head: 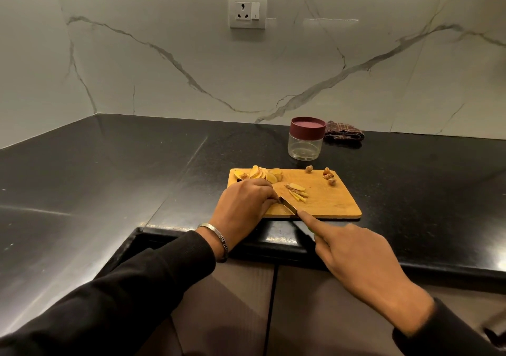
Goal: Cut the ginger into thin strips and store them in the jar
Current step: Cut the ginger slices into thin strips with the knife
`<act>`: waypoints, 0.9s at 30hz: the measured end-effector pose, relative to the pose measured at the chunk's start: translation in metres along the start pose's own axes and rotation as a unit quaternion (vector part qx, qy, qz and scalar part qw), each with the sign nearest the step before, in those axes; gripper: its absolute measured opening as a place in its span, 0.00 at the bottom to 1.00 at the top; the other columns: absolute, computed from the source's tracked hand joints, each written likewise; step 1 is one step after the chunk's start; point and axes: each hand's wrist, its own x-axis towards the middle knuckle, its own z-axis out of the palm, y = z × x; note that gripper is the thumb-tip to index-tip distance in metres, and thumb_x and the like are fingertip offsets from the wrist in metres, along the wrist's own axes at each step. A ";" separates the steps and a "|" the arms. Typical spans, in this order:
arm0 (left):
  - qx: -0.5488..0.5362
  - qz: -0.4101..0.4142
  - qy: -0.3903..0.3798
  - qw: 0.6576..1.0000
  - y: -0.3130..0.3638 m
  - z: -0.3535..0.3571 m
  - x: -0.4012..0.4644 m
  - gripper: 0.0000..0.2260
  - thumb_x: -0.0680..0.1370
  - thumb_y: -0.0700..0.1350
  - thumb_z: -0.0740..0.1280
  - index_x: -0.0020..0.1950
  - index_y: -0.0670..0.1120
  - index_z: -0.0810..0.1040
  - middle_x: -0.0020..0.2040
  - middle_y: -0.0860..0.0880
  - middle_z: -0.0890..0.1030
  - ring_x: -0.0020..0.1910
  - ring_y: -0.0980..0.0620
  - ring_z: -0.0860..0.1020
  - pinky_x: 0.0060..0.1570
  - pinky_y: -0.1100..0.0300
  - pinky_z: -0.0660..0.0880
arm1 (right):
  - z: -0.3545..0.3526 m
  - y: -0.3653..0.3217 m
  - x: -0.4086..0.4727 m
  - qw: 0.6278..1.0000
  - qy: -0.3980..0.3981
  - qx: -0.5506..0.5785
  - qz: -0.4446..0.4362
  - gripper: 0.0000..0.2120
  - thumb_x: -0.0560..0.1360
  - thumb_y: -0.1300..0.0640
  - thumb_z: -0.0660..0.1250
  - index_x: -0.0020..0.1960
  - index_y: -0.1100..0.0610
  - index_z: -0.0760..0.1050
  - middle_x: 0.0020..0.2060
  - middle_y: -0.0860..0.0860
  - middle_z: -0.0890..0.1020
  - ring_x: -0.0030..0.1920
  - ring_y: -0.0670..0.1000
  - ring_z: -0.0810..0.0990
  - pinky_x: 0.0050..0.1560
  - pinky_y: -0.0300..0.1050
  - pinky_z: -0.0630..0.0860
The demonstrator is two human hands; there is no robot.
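Our left hand (243, 205) curls over ginger at the wooden board's (334, 205) near-left edge while our right hand (356, 257) grips the knife (289, 205), forefinger along its steel blade, which runs diagonally toward the pale strips (298, 192) just right; the lidded clear jar (306, 142) waits beyond on the glossy black tabletop (137, 164).

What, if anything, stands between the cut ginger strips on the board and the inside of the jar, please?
The jar's maroon lid is on, closing the jar. Otherwise the board and the counter between the ginger strips and the jar show nothing in the way.
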 end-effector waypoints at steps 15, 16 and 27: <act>0.011 0.000 -0.001 1.000 0.000 -0.001 -0.001 0.06 0.79 0.47 0.70 0.53 0.50 0.85 0.53 0.53 0.84 0.50 0.54 0.82 0.47 0.60 0.80 | 0.008 -0.001 0.006 0.999 0.036 0.025 -0.007 0.25 0.84 0.44 0.48 0.79 0.33 0.45 0.37 0.46 0.75 0.37 0.47 0.74 0.36 0.43 0.69; 0.013 0.001 0.000 1.000 0.000 -0.001 -0.001 0.06 0.79 0.47 0.70 0.53 0.50 0.85 0.53 0.53 0.85 0.49 0.54 0.82 0.46 0.60 0.80 | 0.008 -0.003 0.007 0.999 0.030 0.037 -0.005 0.25 0.84 0.44 0.48 0.79 0.33 0.46 0.37 0.45 0.75 0.38 0.46 0.74 0.38 0.43 0.71; 0.016 0.000 0.001 1.000 -0.001 0.001 -0.001 0.07 0.79 0.48 0.70 0.53 0.49 0.85 0.53 0.52 0.85 0.49 0.53 0.83 0.45 0.58 0.81 | 0.010 0.002 0.022 0.993 0.012 0.121 -0.015 0.23 0.84 0.44 0.51 0.76 0.30 0.53 0.33 0.45 0.75 0.34 0.45 0.73 0.33 0.40 0.69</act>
